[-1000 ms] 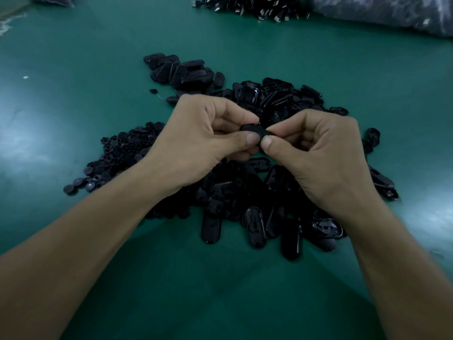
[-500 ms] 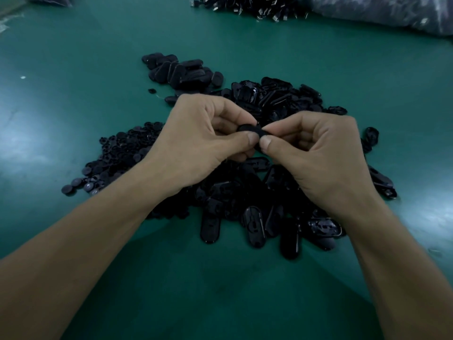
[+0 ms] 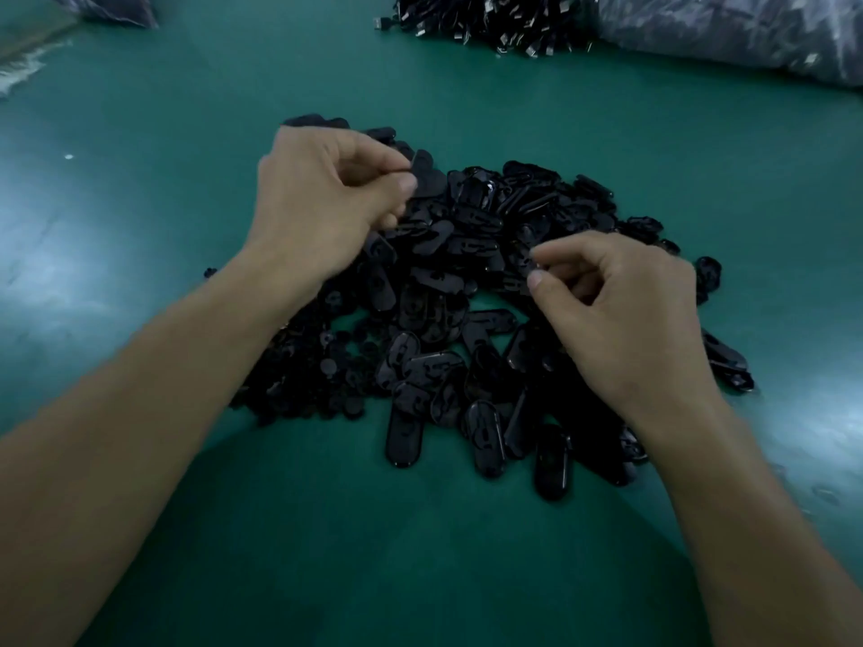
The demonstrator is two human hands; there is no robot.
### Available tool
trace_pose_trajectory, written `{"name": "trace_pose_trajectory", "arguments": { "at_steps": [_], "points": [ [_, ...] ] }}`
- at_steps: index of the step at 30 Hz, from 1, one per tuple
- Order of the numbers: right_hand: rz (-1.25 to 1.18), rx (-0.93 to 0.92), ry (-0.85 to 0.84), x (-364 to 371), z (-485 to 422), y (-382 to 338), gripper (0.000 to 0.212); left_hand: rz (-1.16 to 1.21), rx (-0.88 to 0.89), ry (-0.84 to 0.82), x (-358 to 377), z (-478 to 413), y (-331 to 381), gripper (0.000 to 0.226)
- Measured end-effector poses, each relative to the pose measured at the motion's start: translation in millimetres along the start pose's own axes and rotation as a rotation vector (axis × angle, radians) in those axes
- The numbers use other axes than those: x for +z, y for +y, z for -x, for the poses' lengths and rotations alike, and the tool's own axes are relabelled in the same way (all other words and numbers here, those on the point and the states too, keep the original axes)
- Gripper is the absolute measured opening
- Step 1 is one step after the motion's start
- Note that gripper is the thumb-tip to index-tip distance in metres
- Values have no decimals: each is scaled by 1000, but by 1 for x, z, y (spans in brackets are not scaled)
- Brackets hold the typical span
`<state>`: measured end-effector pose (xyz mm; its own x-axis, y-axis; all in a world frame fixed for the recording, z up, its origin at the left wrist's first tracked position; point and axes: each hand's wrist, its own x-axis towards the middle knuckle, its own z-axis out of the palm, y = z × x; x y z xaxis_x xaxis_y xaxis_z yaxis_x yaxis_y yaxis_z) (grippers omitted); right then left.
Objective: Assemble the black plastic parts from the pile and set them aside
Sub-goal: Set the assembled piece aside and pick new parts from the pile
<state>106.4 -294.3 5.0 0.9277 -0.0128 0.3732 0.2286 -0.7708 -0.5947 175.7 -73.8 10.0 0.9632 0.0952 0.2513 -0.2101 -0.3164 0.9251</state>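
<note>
Fingers [image 3: 378, 154] of left hand [image 3: 327, 203] pinch a black part [image 3: 427, 179] at far left of the pile [image 3: 443, 319]. Right hand [image 3: 626, 319] thumb and forefinger meet over the pile; I can't tell what they grip.

Blurred left hand [image 3: 327, 203]; grip of right hand [image 3: 626, 315] (thumb, forefinger) indistinct against pile [image 3: 467, 217].

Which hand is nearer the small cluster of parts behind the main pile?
Left. The left hand overlaps that cluster, pinching a part; the right hand is over the main pile.
</note>
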Motion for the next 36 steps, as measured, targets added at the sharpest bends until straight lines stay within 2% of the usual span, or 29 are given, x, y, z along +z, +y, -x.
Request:
{"name": "trace_pose_trajectory", "arguments": {
  "at_steps": [5,12,18,25,28,36],
  "points": [
    [178,-73,-164,0,3,-5,18,-98,-10,124,-9,-35,-17,19],
    [347,39,-149,6,6,-8,44,-281,-67,137,-13,-69,-28,18],
    [365,55,-150,11,5,-11,42,-416,-80,145,-6,-71,-30,22],
    [303,48,-54,12,6,-8,22,-386,-31,176,-3,-61,-23,10],
    [285,41,5,11,5,-8,17,-308,34,120,3,-41,-6,14],
    [38,34,70,8,2,-9,12,-106,55,-213,17,21,19,5]
  ]
}}
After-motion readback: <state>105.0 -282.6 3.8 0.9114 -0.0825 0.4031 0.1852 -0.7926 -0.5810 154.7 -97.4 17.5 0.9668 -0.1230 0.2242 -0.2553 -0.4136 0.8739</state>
